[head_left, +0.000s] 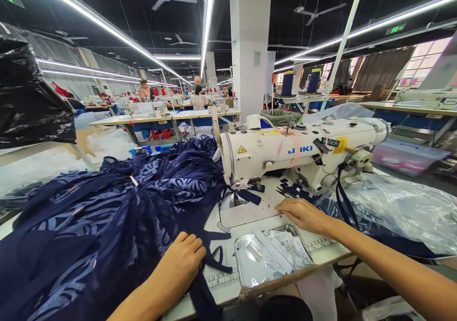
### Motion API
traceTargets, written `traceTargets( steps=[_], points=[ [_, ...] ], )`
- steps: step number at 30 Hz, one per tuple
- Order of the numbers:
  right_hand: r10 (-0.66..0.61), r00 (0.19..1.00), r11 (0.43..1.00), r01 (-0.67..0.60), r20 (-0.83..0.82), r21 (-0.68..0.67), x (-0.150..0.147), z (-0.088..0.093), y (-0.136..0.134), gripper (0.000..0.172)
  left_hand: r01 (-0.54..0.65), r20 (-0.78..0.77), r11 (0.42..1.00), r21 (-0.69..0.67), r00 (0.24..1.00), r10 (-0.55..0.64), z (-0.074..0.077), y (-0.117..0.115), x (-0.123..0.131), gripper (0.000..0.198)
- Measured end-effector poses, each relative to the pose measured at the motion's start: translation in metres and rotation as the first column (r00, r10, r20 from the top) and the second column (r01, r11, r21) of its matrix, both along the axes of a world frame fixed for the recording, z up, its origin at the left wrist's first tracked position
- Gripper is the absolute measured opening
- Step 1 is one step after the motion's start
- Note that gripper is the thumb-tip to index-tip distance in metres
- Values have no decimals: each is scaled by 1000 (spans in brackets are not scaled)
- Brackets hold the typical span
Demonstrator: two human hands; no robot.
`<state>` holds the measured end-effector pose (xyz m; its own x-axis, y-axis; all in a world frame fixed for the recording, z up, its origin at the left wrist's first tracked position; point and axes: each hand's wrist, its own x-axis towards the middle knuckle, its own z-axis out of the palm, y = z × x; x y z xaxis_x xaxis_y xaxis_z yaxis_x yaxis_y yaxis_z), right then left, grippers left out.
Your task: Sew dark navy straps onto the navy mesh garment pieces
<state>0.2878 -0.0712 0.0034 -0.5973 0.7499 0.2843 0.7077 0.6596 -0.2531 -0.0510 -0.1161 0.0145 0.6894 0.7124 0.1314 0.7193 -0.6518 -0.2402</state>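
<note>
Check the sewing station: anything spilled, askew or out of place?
Navy scraps lie loose on the bed of the white sewing machine, at odd angles, which looks untidy. Labels overlap in a jumble in the metal tray. No damage stands out.

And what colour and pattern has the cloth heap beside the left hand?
The cloth heap is dark navy with lighter blue, curving shapes; head view.

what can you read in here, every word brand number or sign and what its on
"JUKI": blue letters on the sewing machine; second letter partly covered.
Yellow warning triangle on the machine; symbol too small.
Too small or blurred to read: black labels and yellow sticker on the machine, white labels in the metal tray, ruler scale on the table, green signs overhead.
</note>
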Motion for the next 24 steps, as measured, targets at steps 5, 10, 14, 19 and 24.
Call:
traceTargets(
  steps=[5,10,14,19,24],
  points=[
    [71,997,997,-71,-20,27,-5,-3,12,38,21,29,998,57,999,-23,-8,5,2,22],
    [92,996,995,-92,17,-26,-12,-7,19,41,72,-9,986,149,997,-71,-16,2,-1,25],
    [88,996,995,-88,10,-51,10,-9,-4,38,78,-12,981,175,997,-77,-18,-1,-4,27],
    [-25,1000,1000,25,14,-11,41,-7,-46,32,68,2,980,189,998,-70,-19,4,-3,35],
    [-103,994,994,104,-22,22,44,-5,-51,30,45,78,976,214,995,-63,-22,6,-3,32]
  ],
)
